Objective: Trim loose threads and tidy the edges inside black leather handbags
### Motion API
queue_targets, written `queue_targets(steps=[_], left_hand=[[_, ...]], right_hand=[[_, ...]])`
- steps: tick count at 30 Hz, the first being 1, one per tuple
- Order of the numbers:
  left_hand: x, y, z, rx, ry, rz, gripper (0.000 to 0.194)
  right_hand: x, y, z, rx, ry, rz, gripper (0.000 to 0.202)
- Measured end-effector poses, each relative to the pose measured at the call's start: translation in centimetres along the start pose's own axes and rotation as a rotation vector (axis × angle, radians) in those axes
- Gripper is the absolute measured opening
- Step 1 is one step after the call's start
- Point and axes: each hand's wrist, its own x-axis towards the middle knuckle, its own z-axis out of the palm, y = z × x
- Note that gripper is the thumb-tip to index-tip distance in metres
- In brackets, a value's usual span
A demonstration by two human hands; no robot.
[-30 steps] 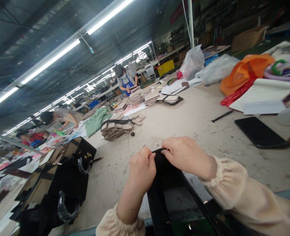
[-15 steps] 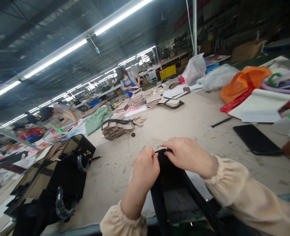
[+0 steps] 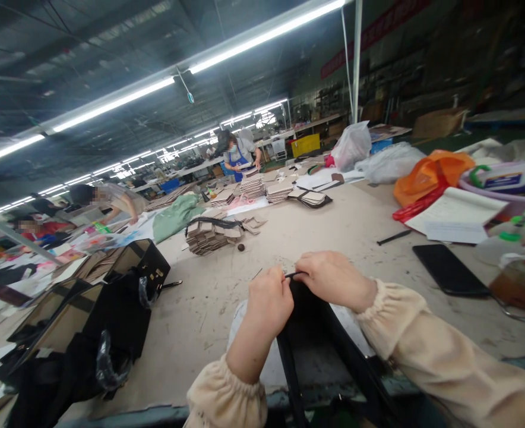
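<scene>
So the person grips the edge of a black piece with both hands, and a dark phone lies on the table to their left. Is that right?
Not quite: the dark phone lies to the person's right, as the head view shows. The rest stands: the left hand and right hand both grip the edge of the black piece, and the phone is on the table.

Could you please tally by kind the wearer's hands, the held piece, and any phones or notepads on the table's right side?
Bare left hand and bare right hand: 2
Black pliable piece held by both: 1
Black flat rectangular phone: 1
White paper notepad: 1
Total: 5
</scene>
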Motion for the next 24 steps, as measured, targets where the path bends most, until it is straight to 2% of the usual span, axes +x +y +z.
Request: queue_targets(steps=[5, 12, 16, 19, 24], left_hand=[[0.2, 0.0, 0.0, 0.019, -0.034, -0.023, 0.011], [0.2, 0.5, -0.1, 0.032, -0.03, -0.024, 0.01], [0.0, 0.7, -0.2, 0.03, -0.031, -0.022, 0.01], [0.0, 0.7, -0.3, 0.024, -0.044, -0.031, 0.01], [0.1, 0.7, -0.4, 0.009, -0.053, -0.041, 0.009]], right_hand=[[0.1, -0.1, -0.2, -0.04, -0.014, -0.043, 0.026], [-0.1, 0.7, -0.5, -0.006, -0.068, -0.032, 0.039], [-1.0, 1.5, -0.8, 0.131, -0.088, 0.022, 0.032], [-1.5, 1.5, -0.8, 0.199, -0.072, 0.066, 0.033], [-1.1, 0.6, -0.6, 0.09, -0.073, 0.089, 0.028]])
